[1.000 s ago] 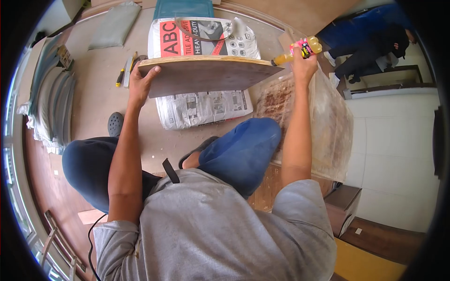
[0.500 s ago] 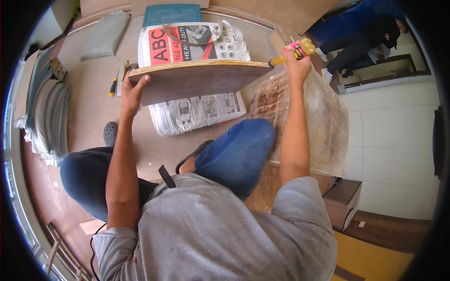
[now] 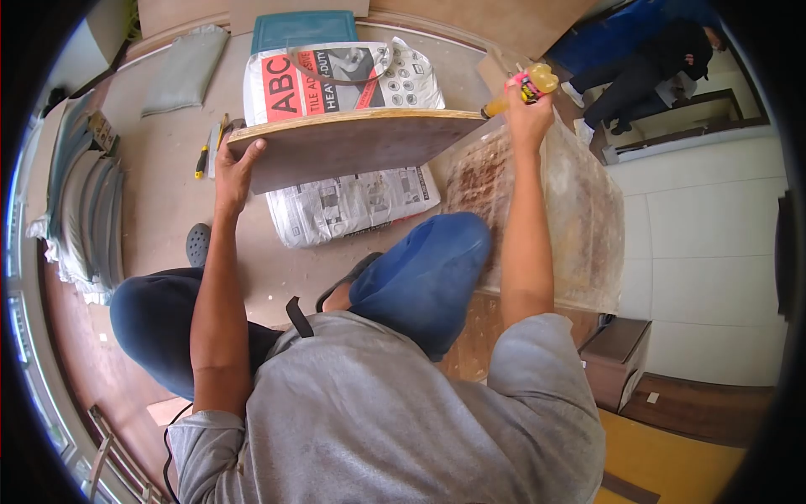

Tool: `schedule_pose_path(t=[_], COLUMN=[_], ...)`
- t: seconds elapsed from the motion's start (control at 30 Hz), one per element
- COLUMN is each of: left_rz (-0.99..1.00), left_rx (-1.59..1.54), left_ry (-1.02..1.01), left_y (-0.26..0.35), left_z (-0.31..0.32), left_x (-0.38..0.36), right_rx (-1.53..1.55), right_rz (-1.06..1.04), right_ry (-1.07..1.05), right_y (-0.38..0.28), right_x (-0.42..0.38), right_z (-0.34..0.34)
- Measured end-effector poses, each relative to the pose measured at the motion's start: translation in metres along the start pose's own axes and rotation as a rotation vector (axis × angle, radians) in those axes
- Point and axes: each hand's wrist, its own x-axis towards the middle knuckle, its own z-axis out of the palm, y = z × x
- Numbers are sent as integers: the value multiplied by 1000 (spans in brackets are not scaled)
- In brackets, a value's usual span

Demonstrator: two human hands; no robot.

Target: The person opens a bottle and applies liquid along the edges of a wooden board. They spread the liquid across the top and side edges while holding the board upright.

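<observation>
A wooden board (image 3: 353, 149) with a pale layered plywood edge stands tilted across the middle of the view. My left hand (image 3: 235, 175) grips its left end, thumb on the near face. In my right hand (image 3: 529, 122) is a glue bottle (image 3: 544, 78) with yellow contents and a pink label, fingers wrapped round it. The bottle lies tipped over, its nozzle right at the board's upper right corner. Behind the board rests a white and red bag of tile adhesive (image 3: 285, 84), with a thin curved strip (image 3: 361, 81) across it. Below the board shows another printed bag (image 3: 353, 206).
A yellow-handled tool (image 3: 201, 161) lies left of the board. Grey padded pieces (image 3: 88, 202) are stacked at far left, a grey cushion (image 3: 186, 71) behind. A stained sheet (image 3: 579, 218) covers the right side. Another person (image 3: 646, 71) is at upper right.
The bottle in my right hand has shifted very slightly left, and its tilt has changed a little. The board and my left hand stay nearly where they were.
</observation>
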Motion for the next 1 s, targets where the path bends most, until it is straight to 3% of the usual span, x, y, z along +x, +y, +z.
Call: schedule_pose_path(t=[0.07, 0.13, 0.23, 0.37, 0.47, 0.53, 0.67, 0.73, 0.9, 0.97, 1.0], left_rz=[10, 11, 5, -4, 7, 17, 4, 7, 25, 24, 24], left_rx=[42, 34, 32, 34, 47, 21, 32, 3, -1, 16, 18], left_ry=[7, 9, 4, -11, 25, 11, -8, -5, 6, -14, -16], left_y=[6, 5, 3, 7, 4, 0, 4, 0, -2, -3, -4], left_z=[2, 1, 1, 1, 2, 2, 0, 1, 0, -1, -2], left_x=[0, 3, 1, 0, 1, 3, 1, 3, 2, 3, 2], right_rx=[28, -93, 16, 52, -190, -27, -65, 125, -7, 274, 275], right_rz=[74, -138, -12, -55, -193, -68, -69, -87, -117, 74, 76], right_ry=[-5, 13, -7, 26, 99, 142, 164, 72, 97, -4, -3], right_y=[0, 1, 0, 10, 23, 20, -1, 4, 5, -5, -11], right_x=[3, -1, 2, -4, 5, 0, 2, 5, -5, -11, -14], right_z=[1, 6, 0, -4, -13, -16, -25, -16, 1, 5, 8])
